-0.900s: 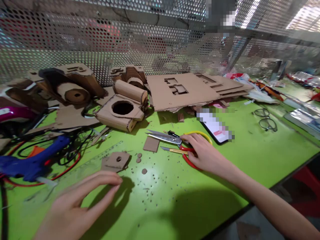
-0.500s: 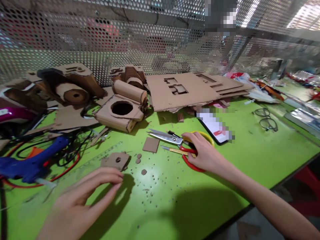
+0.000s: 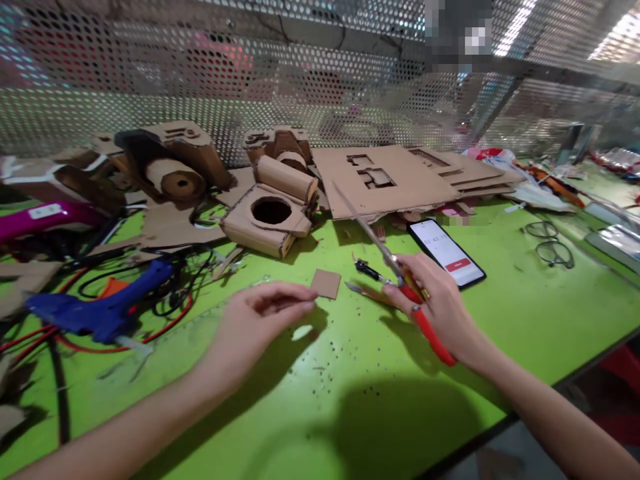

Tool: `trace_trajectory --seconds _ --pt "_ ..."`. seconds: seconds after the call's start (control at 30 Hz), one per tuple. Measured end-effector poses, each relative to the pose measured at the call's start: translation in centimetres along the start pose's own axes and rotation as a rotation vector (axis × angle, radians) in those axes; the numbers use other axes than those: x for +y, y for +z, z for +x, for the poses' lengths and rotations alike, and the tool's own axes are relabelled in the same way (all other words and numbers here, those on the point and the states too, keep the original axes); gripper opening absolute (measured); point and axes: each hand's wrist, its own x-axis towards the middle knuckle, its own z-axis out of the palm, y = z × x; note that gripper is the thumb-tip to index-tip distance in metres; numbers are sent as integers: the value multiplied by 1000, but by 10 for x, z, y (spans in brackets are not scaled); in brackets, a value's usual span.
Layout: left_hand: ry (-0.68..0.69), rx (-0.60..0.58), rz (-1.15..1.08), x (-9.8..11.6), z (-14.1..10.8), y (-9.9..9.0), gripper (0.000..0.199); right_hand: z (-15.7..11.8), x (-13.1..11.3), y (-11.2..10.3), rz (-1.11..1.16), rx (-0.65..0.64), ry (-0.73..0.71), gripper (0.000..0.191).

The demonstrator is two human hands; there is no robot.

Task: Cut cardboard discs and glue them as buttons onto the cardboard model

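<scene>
My right hand (image 3: 435, 300) grips red-handled scissors (image 3: 423, 327), lifted off the green table, with the long metal blade pointing up and away to the left. My left hand (image 3: 273, 317) reaches over the table, thumb and forefinger slightly apart at the left edge of a small cardboard square (image 3: 327, 284). That square lies flat; whether the fingertips touch it I cannot tell. Beneath the scissors lie a craft knife (image 3: 367, 293) and a small black cylindrical part (image 3: 369, 270). The left hand covers the spot where a holed cardboard piece lay.
A cardboard box with a round hole (image 3: 235, 223) and camera-shaped cardboard models (image 3: 213, 157) stand behind. Cardboard sheets (image 3: 410, 190) lie at the back, a phone (image 3: 447, 253) and glasses (image 3: 550, 247) on the right. A blue glue gun (image 3: 105, 307) with cords occupies the left.
My right hand has raised the scissors from the table and swung the blade upward. My left hand has moved right and away from me, to the cardboard square. The view has shifted slightly left.
</scene>
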Motion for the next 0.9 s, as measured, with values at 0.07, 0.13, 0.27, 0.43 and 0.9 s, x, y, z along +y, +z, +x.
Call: trace_trajectory --seconds 0.07,0.13,0.27,0.43,0.9 --pt "-1 -46 -143 5 0 5 9 8 -11 -2 1 39 -45 13" --pt "33 -85 -265 6 1 6 8 14 -16 -3 -19 76 -100 11" --pt "60 -155 -405 5 2 1 7 18 -11 6 24 130 -177 14" --pt "106 -250 -481 7 0 -4 8 6 -5 18 -43 144 -230 32" --pt "65 -123 -488 18 -6 -6 19 -6 -8 12 -99 87 -354 18"
